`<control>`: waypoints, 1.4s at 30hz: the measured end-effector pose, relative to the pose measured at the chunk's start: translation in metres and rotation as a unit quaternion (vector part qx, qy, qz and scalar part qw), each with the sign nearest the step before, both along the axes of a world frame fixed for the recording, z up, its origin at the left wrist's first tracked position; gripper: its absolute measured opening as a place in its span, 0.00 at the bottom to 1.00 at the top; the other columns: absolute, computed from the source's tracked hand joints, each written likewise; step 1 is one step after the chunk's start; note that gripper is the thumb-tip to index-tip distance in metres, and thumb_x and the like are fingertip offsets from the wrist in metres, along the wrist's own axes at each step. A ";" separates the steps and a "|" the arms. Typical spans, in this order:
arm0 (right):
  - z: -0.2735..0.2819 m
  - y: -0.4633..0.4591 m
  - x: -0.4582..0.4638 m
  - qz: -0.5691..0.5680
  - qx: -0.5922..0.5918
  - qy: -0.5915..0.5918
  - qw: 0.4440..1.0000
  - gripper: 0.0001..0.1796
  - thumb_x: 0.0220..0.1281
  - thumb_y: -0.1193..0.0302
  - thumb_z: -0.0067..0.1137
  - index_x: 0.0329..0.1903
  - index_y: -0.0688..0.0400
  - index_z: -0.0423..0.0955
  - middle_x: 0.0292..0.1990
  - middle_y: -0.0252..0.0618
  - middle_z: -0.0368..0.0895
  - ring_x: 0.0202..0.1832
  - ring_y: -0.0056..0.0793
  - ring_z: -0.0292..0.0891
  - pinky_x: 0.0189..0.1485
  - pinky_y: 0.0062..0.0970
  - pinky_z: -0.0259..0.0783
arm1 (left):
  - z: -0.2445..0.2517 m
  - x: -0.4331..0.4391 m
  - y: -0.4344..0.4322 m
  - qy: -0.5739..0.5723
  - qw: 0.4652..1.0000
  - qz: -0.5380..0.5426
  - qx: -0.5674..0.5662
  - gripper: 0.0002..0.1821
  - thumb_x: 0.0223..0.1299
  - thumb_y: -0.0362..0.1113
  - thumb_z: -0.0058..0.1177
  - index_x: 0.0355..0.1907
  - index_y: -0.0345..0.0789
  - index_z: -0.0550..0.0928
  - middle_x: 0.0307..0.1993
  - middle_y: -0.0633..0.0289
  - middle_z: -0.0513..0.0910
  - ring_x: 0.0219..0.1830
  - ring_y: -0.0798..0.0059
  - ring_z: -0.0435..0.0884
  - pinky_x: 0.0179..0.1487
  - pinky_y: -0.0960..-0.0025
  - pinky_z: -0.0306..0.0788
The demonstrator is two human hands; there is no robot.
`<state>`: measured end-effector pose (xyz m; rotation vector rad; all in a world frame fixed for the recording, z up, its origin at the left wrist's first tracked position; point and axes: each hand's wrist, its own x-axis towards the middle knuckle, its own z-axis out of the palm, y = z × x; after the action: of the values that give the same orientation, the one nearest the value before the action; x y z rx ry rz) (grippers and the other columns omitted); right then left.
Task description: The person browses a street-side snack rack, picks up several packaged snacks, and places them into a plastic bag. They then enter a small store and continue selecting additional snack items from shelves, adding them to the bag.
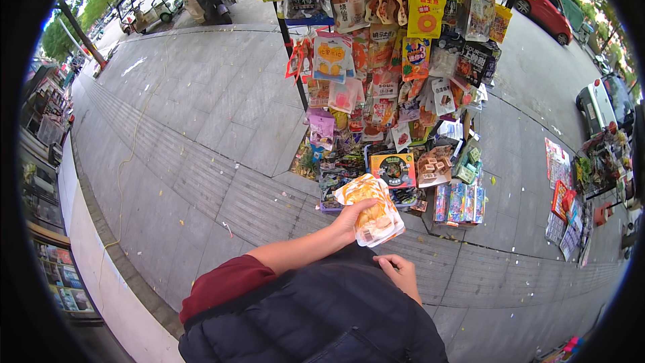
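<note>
My left hand [353,214] grips a small stack of orange-and-white snack packets [375,212] in front of my waist, thumb on top. Close to my dark padded vest, my right hand [399,271] has its fingers curled, and whether anything lies inside them cannot be told. Past the packets stands a wire display rack hung with many colourful snack bags, among them a yellow bag [426,9] and a purple bag [321,130]. At the rack's foot, an orange box with a black round picture [393,170] rests over bins of small wrapped sweets [344,161].
Colourful boxes [458,204] stand on the grey paving right of the bins. A yellow cable [121,181] runs along the pavement at left, near a shop front. Further right are printed sheets [557,161] and another stall. Parked vehicles, including a red car [544,7], line the road.
</note>
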<state>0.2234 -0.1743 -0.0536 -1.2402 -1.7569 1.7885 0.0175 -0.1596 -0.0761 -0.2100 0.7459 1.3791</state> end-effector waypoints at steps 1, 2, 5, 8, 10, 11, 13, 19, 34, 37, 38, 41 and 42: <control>-0.002 0.001 -0.001 -0.002 0.003 0.004 1.000 0.09 0.59 0.70 0.58 0.38 0.62 0.81 0.32 0.40 0.83 0.32 0.21 0.77 0.38 0.21 0.70 | -0.002 -0.004 0.002 -0.020 1.000 0.007 -0.002 0.25 0.54 0.36 0.58 0.54 0.34 0.71 0.49 0.53 0.79 0.50 0.60 0.79 0.56 0.55 0.72; -0.004 0.003 -0.004 0.002 -0.006 0.006 1.000 0.10 0.58 0.70 0.59 0.39 0.62 0.80 0.34 0.40 0.82 0.34 0.22 0.77 0.38 0.21 0.71 | -0.004 -0.009 0.003 -0.046 0.999 0.010 -0.024 0.25 0.54 0.36 0.59 0.54 0.33 0.71 0.49 0.52 0.78 0.50 0.59 0.79 0.56 0.54 0.72; -0.009 0.012 -0.009 -0.037 0.036 0.026 0.998 0.14 0.54 0.70 0.63 0.43 0.62 0.79 0.40 0.41 0.81 0.41 0.26 0.76 0.42 0.23 0.71 | -0.003 -0.021 0.002 -0.057 0.997 -0.005 -0.051 0.24 0.55 0.37 0.58 0.54 0.33 0.72 0.49 0.51 0.78 0.50 0.59 0.79 0.56 0.54 0.72; -0.007 0.033 -0.016 -0.138 0.171 -0.024 0.975 0.34 0.42 0.67 0.72 0.55 0.62 0.67 0.55 0.42 0.69 0.59 0.37 0.65 0.54 0.29 0.67 | 0.012 -0.022 -0.003 0.204 0.976 -0.039 0.064 0.28 0.48 0.32 0.64 0.54 0.32 0.71 0.49 0.56 0.79 0.49 0.67 0.79 0.54 0.62 0.73; -0.001 0.054 -0.024 -0.104 0.235 0.032 0.966 0.42 0.38 0.67 0.74 0.58 0.61 0.61 0.56 0.41 0.66 0.61 0.37 0.63 0.58 0.31 0.65 | 0.026 -0.018 -0.003 0.339 0.924 -0.097 0.149 0.34 0.43 0.29 0.68 0.56 0.32 0.70 0.50 0.60 0.78 0.50 0.74 0.77 0.55 0.68 0.71; 0.003 0.063 -0.029 -0.095 0.261 0.043 0.960 0.46 0.36 0.67 0.76 0.59 0.61 0.58 0.56 0.41 0.65 0.62 0.37 0.61 0.60 0.32 0.64 | 0.032 -0.015 0.002 0.413 0.883 -0.143 0.173 0.36 0.44 0.33 0.68 0.58 0.32 0.68 0.53 0.61 0.76 0.54 0.75 0.74 0.58 0.69 0.68; 0.008 0.078 -0.047 -0.037 -0.023 0.271 0.962 0.54 0.30 0.68 0.79 0.62 0.60 0.52 0.60 0.43 0.60 0.62 0.36 0.62 0.60 0.34 0.65 | 0.041 -0.001 0.011 0.391 0.858 -0.142 0.302 0.41 0.45 0.37 0.69 0.62 0.32 0.64 0.57 0.60 0.71 0.58 0.75 0.69 0.62 0.69 0.62; 0.020 0.086 -0.079 -0.055 -0.128 0.284 0.949 0.46 0.32 0.82 0.70 0.60 0.62 0.58 0.53 0.40 0.71 0.56 0.31 0.70 0.58 0.32 0.68 | 0.038 -0.022 0.034 0.724 0.629 -0.049 0.281 0.53 0.49 0.65 0.55 0.68 0.33 0.50 0.69 0.49 0.48 0.71 0.53 0.47 0.69 0.52 0.42; -0.047 0.111 -0.009 -0.336 -0.207 0.198 0.897 0.40 0.44 0.67 0.60 0.62 0.64 0.56 0.49 0.50 0.72 0.47 0.47 0.75 0.38 0.49 0.78 | -0.027 -0.337 0.224 0.813 0.498 0.268 -0.138 0.38 0.41 0.37 0.67 0.56 0.34 0.64 0.50 0.54 0.73 0.51 0.62 0.75 0.50 0.63 0.71; -0.048 0.113 -0.008 -0.328 -0.221 0.172 0.902 0.38 0.47 0.62 0.59 0.62 0.61 0.57 0.49 0.50 0.72 0.45 0.49 0.76 0.30 0.51 0.81 | -0.035 -0.340 0.230 0.810 0.496 0.280 -0.136 0.38 0.41 0.36 0.68 0.57 0.35 0.64 0.49 0.55 0.76 0.48 0.64 0.78 0.47 0.64 0.72; -0.048 0.114 -0.008 -0.332 -0.222 0.169 0.901 0.38 0.47 0.62 0.59 0.62 0.61 0.57 0.49 0.49 0.72 0.45 0.49 0.76 0.30 0.50 0.81 | -0.038 -0.343 0.230 0.818 0.475 0.302 -0.116 0.37 0.42 0.35 0.67 0.57 0.35 0.65 0.48 0.55 0.78 0.47 0.65 0.79 0.46 0.65 0.73; -0.051 0.119 -0.011 -0.324 -0.230 0.162 0.903 0.38 0.48 0.61 0.59 0.62 0.60 0.57 0.49 0.49 0.72 0.45 0.49 0.76 0.30 0.51 0.80 | -0.045 -0.360 0.220 0.764 0.570 0.288 -0.088 0.34 0.43 0.32 0.66 0.56 0.36 0.67 0.42 0.57 0.82 0.40 0.70 0.82 0.42 0.71 0.74; -0.052 0.121 -0.011 -0.320 -0.235 0.158 0.904 0.38 0.48 0.61 0.59 0.62 0.60 0.57 0.49 0.48 0.72 0.45 0.49 0.76 0.30 0.51 0.80 | -0.044 -0.368 0.216 0.772 0.553 0.300 -0.095 0.27 0.42 0.33 0.66 0.49 0.34 0.74 0.32 0.61 0.85 0.30 0.67 0.84 0.36 0.71 0.75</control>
<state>0.2120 -0.0535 -0.1060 -1.3811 -0.6345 1.8868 -0.3506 0.0560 -0.1201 0.8489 2.4858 1.9487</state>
